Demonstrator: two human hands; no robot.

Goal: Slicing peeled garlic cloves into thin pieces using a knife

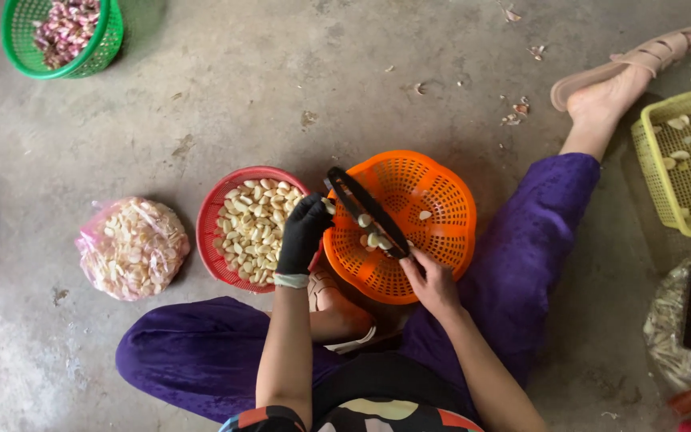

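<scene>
My left hand [304,234], in a black glove, pinches a garlic clove at the rim of the orange basket [433,188]. My right hand [429,276], bare, grips the near end of a long black slicing tool [364,210] laid across that basket. A few pale garlic pieces lie under the tool inside the orange basket. Just left of it, the red basket [209,232] is heaped with peeled garlic cloves [256,228].
A clear bag of garlic [131,248] lies on the concrete floor at left. A green basket [105,50] of purplish bulbs stands far left. A yellow basket [661,172] with a few cloves is at right, beside another bag [669,336]. My purple-trousered legs frame the baskets.
</scene>
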